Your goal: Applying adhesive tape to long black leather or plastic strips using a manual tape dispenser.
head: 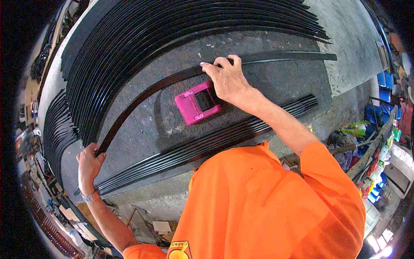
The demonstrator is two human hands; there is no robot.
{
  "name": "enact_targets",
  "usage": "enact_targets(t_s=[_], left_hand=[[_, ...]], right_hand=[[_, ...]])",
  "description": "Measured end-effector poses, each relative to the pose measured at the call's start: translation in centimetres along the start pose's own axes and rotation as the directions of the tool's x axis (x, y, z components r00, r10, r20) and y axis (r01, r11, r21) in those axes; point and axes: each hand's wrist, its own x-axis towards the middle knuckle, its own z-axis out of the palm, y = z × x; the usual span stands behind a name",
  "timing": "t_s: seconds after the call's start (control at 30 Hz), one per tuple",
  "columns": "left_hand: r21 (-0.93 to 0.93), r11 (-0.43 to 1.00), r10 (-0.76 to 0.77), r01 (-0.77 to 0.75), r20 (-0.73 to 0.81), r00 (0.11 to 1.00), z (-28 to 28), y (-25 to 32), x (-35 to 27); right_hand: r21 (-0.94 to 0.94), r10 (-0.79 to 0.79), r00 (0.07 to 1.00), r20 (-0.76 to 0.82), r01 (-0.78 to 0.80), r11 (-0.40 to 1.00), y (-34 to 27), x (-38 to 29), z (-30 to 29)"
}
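Note:
A long dark flat strip (155, 87), its material unclear, lies curved across my view over a grey work surface. At its left end my left hand (89, 163), with a metal watch at the wrist, grips the tip between thumb and fingers. My right hand (228, 76) holds the same strip near its middle, fingers over the far edge and thumb on the near side. Just below the right hand sits a pink box-like object (187, 110) with a black part in it. Between it and my orange shirt lies a bundle of similar strips (194, 149).
Many black strips (129, 48) stand in close rows along the far side. More strip ends (58, 123) fan out at the left. A pale board (351, 48) lies at the right. Beyond the surface's right edge are a pole (365, 158) and blue items (373, 113).

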Motion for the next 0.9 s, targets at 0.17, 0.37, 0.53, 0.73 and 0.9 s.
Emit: enact_targets(t_s=[0.17,0.37,0.53,0.73,0.9], left_hand=[[-0.028,0.999,-0.022,0.024,0.059,0.998,-0.3,1.1,0.3],[-0.022,1.0,0.0,0.0,0.027,1.0,0.5,0.5,0.3],[-0.01,1.0,0.022,-0.022,-0.004,1.0,0.4,0.1,0.2],[0.002,0.999,-0.04,0.04,0.069,0.997,-1.7,1.3,1.1],[-0.055,0.992,-0.102,0.109,0.131,0.986,-1.8,-0.2,2.1]], right_hand=[[-0.094,0.028,0.999,0.032,-0.025,0.995,1.3,-0.7,-0.6],[-0.188,0.077,0.996,-0.041,-0.083,0.979,2.6,-2.4,-4.2],[-0.154,0.164,0.986,0.043,-0.156,0.976,2.8,-7.3,-6.6],[-0.212,0.253,0.948,0.195,-0.211,0.954,2.3,-11.1,-7.5],[-0.224,0.271,0.925,0.267,-0.214,0.951,1.6,-11.6,-9.0]])
